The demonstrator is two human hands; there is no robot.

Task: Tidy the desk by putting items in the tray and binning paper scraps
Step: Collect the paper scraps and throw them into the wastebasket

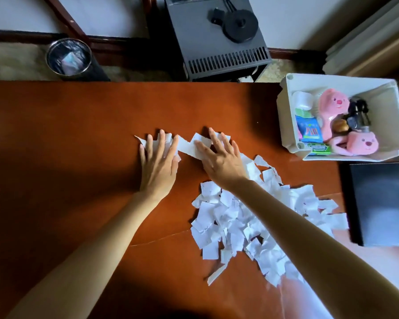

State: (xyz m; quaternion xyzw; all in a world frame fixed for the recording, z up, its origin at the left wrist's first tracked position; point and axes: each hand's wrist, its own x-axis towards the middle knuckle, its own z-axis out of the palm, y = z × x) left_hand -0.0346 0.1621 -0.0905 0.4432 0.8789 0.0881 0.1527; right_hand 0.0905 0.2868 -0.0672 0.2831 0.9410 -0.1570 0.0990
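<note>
The bin (55,51) stands on the floor beyond the far left edge of the counter (78,134). The left hand (158,164) lies flat, fingers spread, pressing a few paper scraps (169,137) onto the counter. The right hand (221,160), just beside it, is likewise flat and spread, on a longer strip (187,145). The main heap (228,217) lies right of centre, partly under the right forearm. The scraps appear thin, light and limp; single pieces probably slide and scatter. Recommended hold: rake them together, then cup the heap between both palms. The tray (378,88), far right, already holds items.
</note>
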